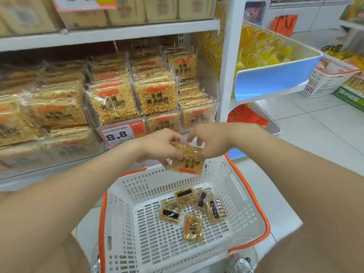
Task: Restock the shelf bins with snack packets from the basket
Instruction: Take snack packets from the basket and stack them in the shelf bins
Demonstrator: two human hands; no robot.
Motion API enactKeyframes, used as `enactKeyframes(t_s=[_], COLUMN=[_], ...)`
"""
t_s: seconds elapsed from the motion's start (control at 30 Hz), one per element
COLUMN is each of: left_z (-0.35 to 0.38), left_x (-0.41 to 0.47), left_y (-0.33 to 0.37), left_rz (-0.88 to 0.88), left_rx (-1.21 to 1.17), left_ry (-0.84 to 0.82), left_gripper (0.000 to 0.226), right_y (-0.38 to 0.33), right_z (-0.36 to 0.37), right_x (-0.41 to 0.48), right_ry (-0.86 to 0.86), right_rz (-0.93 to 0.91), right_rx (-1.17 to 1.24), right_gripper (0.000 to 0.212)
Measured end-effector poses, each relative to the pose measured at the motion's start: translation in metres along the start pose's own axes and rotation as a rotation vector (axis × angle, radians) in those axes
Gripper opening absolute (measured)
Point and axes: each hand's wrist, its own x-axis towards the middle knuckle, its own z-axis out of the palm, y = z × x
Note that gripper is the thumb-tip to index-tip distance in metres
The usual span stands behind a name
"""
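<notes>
A white plastic basket (pixel 236 186) with orange handles stands below me, and several golden snack packets (pixel 192 227) lie on its floor. Above its far rim both hands hold one packet (pixel 189 162) with its label upside down. My left hand (pixel 159 144) pinches the packet's upper left edge. My right hand (pixel 208 140) grips its upper right edge with curled fingers. Behind the hands a clear shelf bin (pixel 208 89) is stacked with matching packets (pixel 155 97).
A price tag reading 8.8 (pixel 122 134) hangs on the bin's front. To the right, a white shelf post (pixel 230 66) and a blue-fronted bin of yellow packets (pixel 275 75) stick out. Another white basket (pixel 329 77) stands on the tiled floor at far right.
</notes>
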Motion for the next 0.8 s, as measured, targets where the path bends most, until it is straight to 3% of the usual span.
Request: enactKeyframes(t_s=[0.07,0.17,0.23,0.3,0.43,0.6,0.8], left_z=[-0.007,-0.013,-0.014,-0.01,0.001,-0.012,-0.021], left_x=[-0.014,-0.03,-0.038,-0.043,-0.044,-0.043,-0.046], left_y=[0.017,0.034,0.038,0.039,0.048,0.046,0.047], left_rz=[0.033,0.053,0.1,0.177,0.313,0.35,0.409], left_rx=[0.024,0.11,0.172,0.159,-0.072,-0.273,-0.247], left_ry=[0.042,0.224,0.422,0.662,1.007,0.996,0.882], left_gripper=[0.021,0.028,0.035,0.038,0.028,0.016,0.03], right_y=[-0.003,-0.007,-0.008,-0.006,-0.002,0.001,0.007], right_z=[-0.003,-0.008,-0.009,-0.012,-0.021,-0.029,-0.028], right_x=[-0.001,-0.002,-0.005,-0.009,-0.016,-0.013,-0.009], right_ry=[0.086,0.136,0.126,0.17,0.281,0.342,0.658], right_rz=[-0.064,-0.115,-0.141,-0.142,-0.149,-0.221,-0.098], right_rx=[0.175,0.389,0.592,0.779,1.138,1.501,1.18], right_gripper=[0.062,0.067,0.064,0.049,0.033,0.04,0.049])
